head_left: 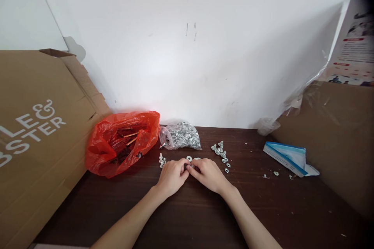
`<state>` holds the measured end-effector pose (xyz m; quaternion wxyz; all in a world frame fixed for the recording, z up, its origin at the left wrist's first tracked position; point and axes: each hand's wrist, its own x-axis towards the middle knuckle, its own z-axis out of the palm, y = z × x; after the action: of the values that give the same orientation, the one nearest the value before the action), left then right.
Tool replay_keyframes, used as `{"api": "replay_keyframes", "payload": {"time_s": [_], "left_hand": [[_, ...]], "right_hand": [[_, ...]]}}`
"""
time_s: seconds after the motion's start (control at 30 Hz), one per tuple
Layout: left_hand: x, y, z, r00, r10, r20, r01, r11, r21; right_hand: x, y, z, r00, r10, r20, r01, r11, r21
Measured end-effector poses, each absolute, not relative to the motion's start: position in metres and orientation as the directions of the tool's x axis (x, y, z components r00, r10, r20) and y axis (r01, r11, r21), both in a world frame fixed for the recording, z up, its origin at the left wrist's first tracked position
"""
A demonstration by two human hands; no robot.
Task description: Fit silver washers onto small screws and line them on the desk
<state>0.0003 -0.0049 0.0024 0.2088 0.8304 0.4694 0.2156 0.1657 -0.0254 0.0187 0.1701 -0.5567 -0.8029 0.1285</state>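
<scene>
My left hand (pixel 172 177) and my right hand (pixel 209 174) meet at the middle of the dark wooden table (pixel 187 218), fingers pinched together on a small metal part I can barely make out. A loose washer (pixel 189 158) lies just beyond my fingertips. A few small silver fasteners (pixel 161 160) lie left of my left hand. Several more silver fasteners (pixel 221 152) are scattered beyond my right hand. A clear plastic bag (pixel 180 135) full of silver hardware sits against the wall.
A red plastic bag (pixel 121 144) with copper-coloured bolts lies at the left. A large cardboard box (pixel 35 132) leans at the far left. A blue and white booklet (pixel 289 157) lies at the right beside another cardboard box (pixel 336 140).
</scene>
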Motion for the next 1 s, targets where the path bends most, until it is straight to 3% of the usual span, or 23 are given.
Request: {"api": "replay_keyframes", "payload": {"time_s": [0.57, 1.0], "left_hand": [[0.001, -0.004, 0.005, 0.494, 0.855, 0.162, 0.700, -0.501, 0.509], [0.000, -0.004, 0.005, 0.511, 0.846, 0.153, 0.709, -0.515, 0.482]], "right_hand": [[0.168, -0.020, 0.009, -0.338, 0.929, 0.152, 0.830, 0.370, -0.417], [0.164, -0.019, 0.006, -0.331, 0.929, 0.165, 0.858, 0.369, -0.356]]}}
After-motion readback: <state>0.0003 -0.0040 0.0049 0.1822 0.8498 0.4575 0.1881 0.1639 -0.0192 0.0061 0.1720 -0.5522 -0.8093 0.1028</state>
